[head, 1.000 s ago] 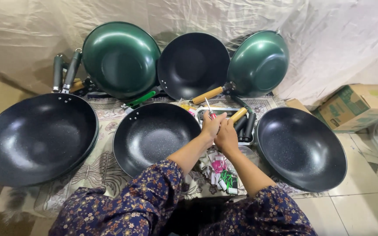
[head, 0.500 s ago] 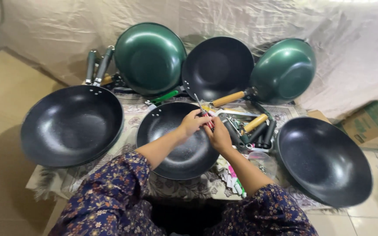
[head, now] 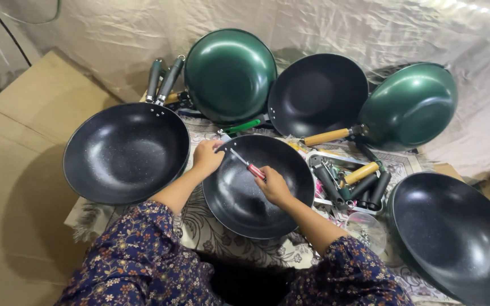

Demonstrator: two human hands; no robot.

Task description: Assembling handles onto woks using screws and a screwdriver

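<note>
1. Black non-stick wok (head: 256,190) is sitting on the patterned cloth (head: 199,226) right in front of the person, between a bigger black wok (head: 126,152) on their left and another black wok (head: 460,238) on their right
2. Left hand (head: 206,157) is gripping the near wok at its far-left rim, fingers curled over the edge where a green handle (head: 242,126) is meeting the pan
3. Right hand (head: 273,186) is holding a red-handled screwdriver (head: 246,164), fingers closed around the grip; its metal tip is pointing toward the rim by the left hand, over the dark coating
4. Behind them two green woks (head: 231,73) (head: 409,105) and a black one (head: 317,93) are leaning against the draped sheet (head: 370,28)
5. Spare handles, wooden and black, are lying in a metal tray (head: 347,178) just beside the near wok, with a clear plastic cup (head: 366,229) next to it
6. To my eye the risk is the tip slipping off the fastener: it could scratch the coating or jab the steadying fingers close by, mostly if the pan is rocking on the soft cloth
</note>
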